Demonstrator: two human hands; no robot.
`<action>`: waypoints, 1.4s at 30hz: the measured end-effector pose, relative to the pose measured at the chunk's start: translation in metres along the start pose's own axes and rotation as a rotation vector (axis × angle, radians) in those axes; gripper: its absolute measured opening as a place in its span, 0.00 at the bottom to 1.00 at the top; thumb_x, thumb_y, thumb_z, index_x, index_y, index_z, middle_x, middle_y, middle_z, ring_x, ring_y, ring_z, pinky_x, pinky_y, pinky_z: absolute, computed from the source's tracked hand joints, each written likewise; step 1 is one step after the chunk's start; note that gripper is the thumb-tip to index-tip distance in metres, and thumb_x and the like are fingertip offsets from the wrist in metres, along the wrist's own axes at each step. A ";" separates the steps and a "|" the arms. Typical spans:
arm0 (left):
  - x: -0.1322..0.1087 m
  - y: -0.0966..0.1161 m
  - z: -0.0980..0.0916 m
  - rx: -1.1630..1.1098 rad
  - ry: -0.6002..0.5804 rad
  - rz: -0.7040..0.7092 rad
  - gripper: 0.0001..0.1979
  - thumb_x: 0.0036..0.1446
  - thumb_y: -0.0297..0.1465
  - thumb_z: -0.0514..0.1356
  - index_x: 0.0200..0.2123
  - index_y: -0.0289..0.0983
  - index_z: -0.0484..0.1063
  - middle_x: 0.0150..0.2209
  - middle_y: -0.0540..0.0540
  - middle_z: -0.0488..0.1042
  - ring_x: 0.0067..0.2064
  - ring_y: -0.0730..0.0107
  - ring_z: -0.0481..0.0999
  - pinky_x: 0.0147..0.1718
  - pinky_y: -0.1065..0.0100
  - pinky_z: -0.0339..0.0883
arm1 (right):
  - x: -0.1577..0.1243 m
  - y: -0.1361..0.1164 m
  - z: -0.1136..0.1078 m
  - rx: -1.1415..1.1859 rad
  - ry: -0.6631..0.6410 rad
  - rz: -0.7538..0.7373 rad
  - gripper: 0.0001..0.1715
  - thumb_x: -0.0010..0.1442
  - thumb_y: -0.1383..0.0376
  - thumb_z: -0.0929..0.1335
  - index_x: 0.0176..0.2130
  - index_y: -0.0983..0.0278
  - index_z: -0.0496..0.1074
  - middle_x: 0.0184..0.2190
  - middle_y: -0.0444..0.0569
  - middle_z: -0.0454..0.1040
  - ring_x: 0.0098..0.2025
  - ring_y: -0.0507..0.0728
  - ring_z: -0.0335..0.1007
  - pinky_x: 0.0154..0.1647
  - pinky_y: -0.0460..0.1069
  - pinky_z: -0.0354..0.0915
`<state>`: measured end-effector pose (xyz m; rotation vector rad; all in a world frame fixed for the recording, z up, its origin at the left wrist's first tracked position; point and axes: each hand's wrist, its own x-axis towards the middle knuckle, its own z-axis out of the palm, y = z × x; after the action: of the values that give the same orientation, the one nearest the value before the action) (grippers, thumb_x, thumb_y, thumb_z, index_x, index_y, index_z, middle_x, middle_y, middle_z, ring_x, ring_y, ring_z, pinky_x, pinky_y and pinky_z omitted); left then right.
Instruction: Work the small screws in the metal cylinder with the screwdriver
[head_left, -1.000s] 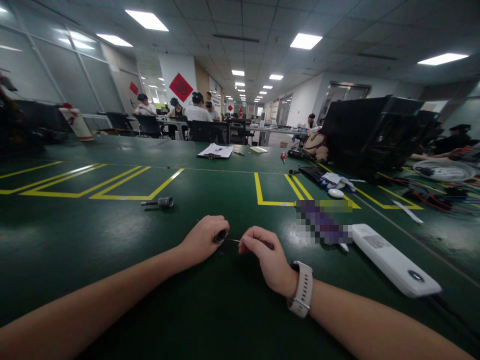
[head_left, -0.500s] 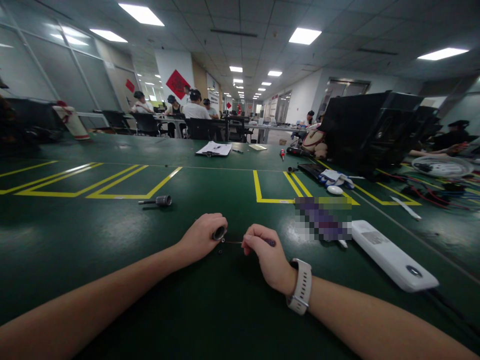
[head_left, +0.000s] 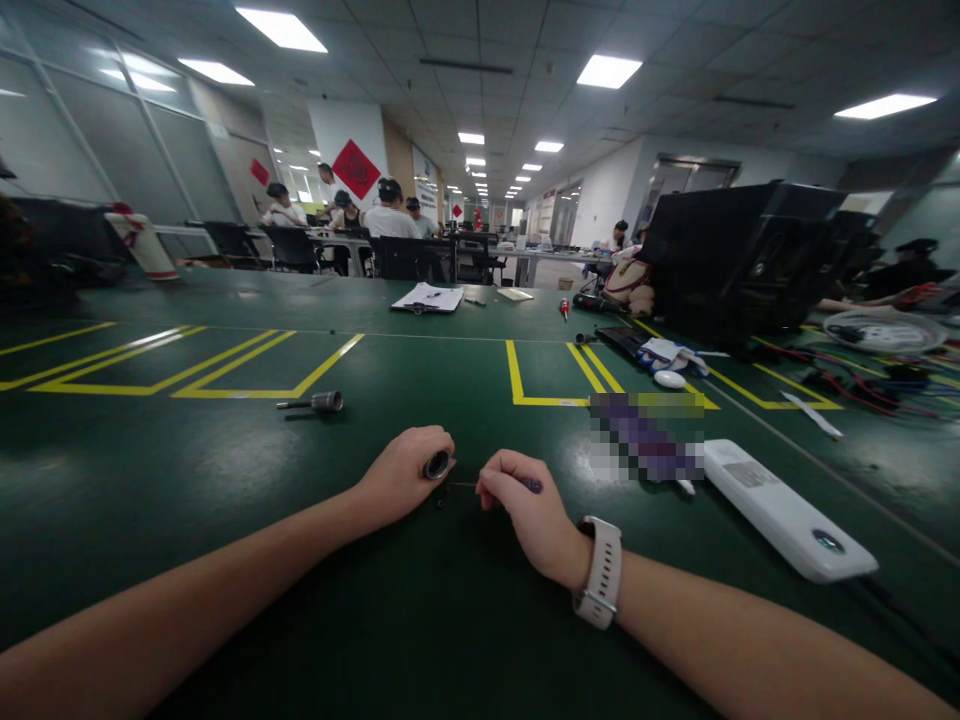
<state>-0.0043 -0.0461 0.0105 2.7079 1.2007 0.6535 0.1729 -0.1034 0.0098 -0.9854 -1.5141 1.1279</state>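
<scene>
My left hand (head_left: 401, 472) rests on the green table (head_left: 225, 480), fingers curled round a small dark cylindrical part (head_left: 437, 465) whose open end faces right. My right hand (head_left: 525, 510), with a white watch (head_left: 600, 572) on the wrist, pinches a thin screwdriver (head_left: 525, 485) with a dark purple handle. Its slim shaft points left toward the cylinder's opening. A tiny dark piece (head_left: 442, 503) lies on the table just below the cylinder.
A metal socket tool (head_left: 315, 402) lies left of centre near yellow floor-style markings (head_left: 247, 375). A white flat device (head_left: 784, 510) sits at the right, a clipboard (head_left: 431, 298) farther back, and a black case (head_left: 739, 260) with cables at far right. People sit at distant tables.
My right hand has shifted slightly left, bringing the screwdriver closer to the cylinder. The view rose a little after the first frame. A person stands up among the seated group at the back.
</scene>
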 end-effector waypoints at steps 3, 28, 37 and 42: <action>0.000 -0.001 0.001 -0.013 0.001 -0.004 0.05 0.53 0.27 0.53 0.25 0.37 0.62 0.26 0.51 0.65 0.30 0.70 0.66 0.29 0.69 0.58 | -0.001 -0.002 0.000 0.013 0.033 -0.041 0.13 0.55 0.68 0.61 0.20 0.65 0.64 0.18 0.41 0.62 0.24 0.50 0.59 0.27 0.46 0.57; 0.001 -0.002 0.000 -0.070 0.031 -0.030 0.07 0.51 0.31 0.54 0.23 0.37 0.62 0.24 0.52 0.64 0.28 0.71 0.64 0.27 0.70 0.57 | -0.005 -0.003 0.002 -0.131 -0.142 -0.255 0.06 0.60 0.65 0.62 0.33 0.62 0.69 0.32 0.45 0.68 0.37 0.53 0.63 0.41 0.49 0.60; 0.001 -0.001 0.001 -0.044 0.001 0.006 0.08 0.53 0.32 0.54 0.24 0.37 0.62 0.25 0.52 0.65 0.29 0.72 0.65 0.28 0.70 0.57 | -0.005 -0.008 0.001 -0.200 -0.069 -0.219 0.12 0.59 0.66 0.62 0.25 0.64 0.68 0.25 0.44 0.67 0.31 0.53 0.62 0.35 0.49 0.58; 0.000 -0.003 0.001 -0.064 -0.003 -0.014 0.07 0.54 0.30 0.53 0.24 0.37 0.61 0.26 0.52 0.64 0.29 0.72 0.65 0.27 0.71 0.57 | -0.007 -0.010 0.001 -0.152 -0.015 -0.215 0.11 0.59 0.67 0.61 0.26 0.64 0.68 0.25 0.43 0.65 0.31 0.52 0.62 0.35 0.48 0.58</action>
<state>-0.0055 -0.0436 0.0087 2.6450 1.1759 0.6739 0.1729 -0.1122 0.0175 -0.8916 -1.6932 0.8803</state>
